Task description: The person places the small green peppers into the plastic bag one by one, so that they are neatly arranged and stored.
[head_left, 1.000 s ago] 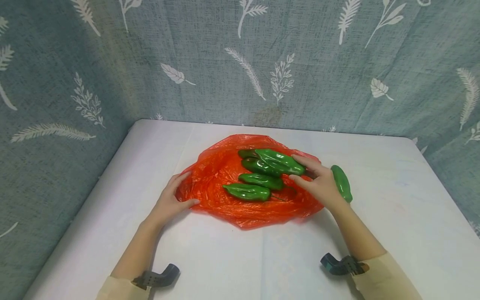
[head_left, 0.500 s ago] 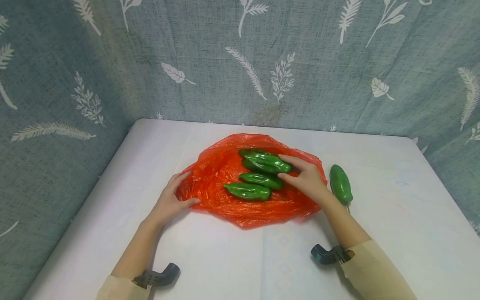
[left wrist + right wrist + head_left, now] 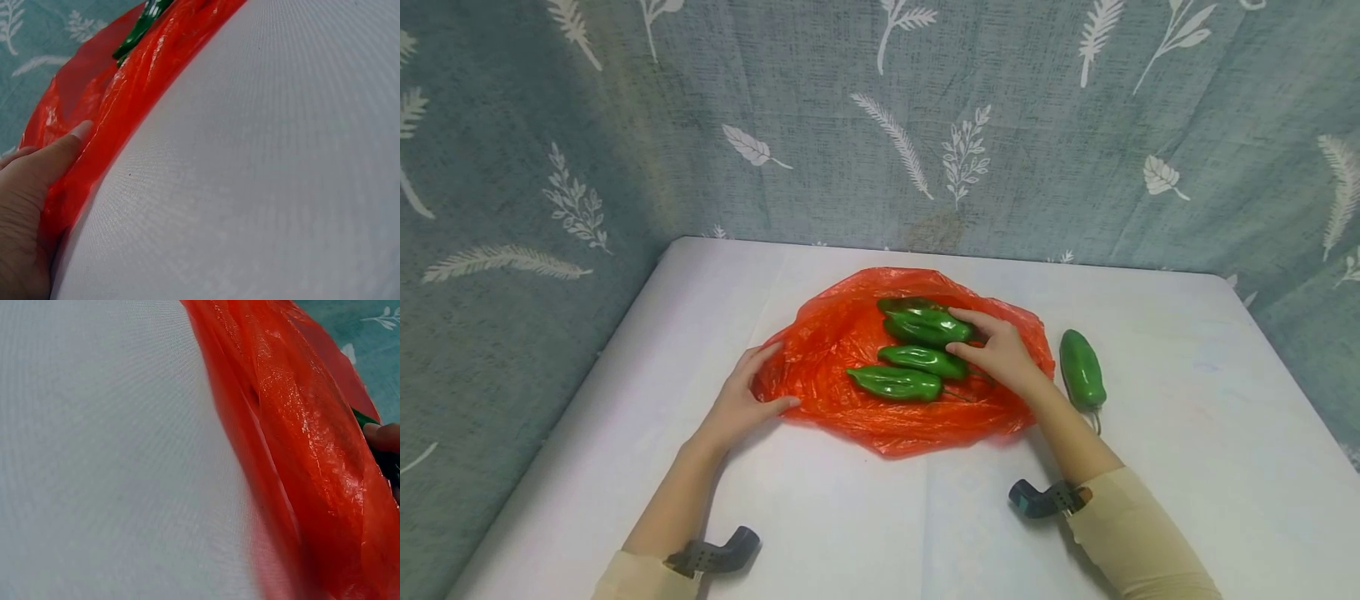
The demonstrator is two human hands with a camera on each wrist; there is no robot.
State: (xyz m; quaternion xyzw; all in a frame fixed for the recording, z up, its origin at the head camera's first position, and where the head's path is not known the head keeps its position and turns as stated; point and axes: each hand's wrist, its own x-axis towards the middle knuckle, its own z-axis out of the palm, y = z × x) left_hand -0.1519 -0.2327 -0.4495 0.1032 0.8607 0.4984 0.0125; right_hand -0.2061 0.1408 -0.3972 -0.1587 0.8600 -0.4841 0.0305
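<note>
A red plastic bag (image 3: 827,367) lies spread open on the white table, with several long green peppers in it. My right hand (image 3: 1000,350) reaches over the bag's right side and holds a glossy green pepper (image 3: 932,323) by its right end, thumb toward me and fingers on the far side. This pepper lies over others at the back of the bag. Nearer to me are a green pepper (image 3: 925,360) and another pointed pepper (image 3: 895,383). My left hand (image 3: 741,404) holds the bag's left edge; in the left wrist view its thumb (image 3: 69,147) lies over the red rim.
One more green pepper (image 3: 1082,371) lies on the white table (image 3: 1187,400), right of the bag, stem toward me. A blue-green leaf-patterned cloth (image 3: 820,125) hangs behind the table and at its left side. Dark devices (image 3: 718,554) are strapped to both wrists.
My right hand has moved left with the pepper and set it lower, against the others in the bag. The stem of the pepper on the table has come into sight. My left hand stays put.
</note>
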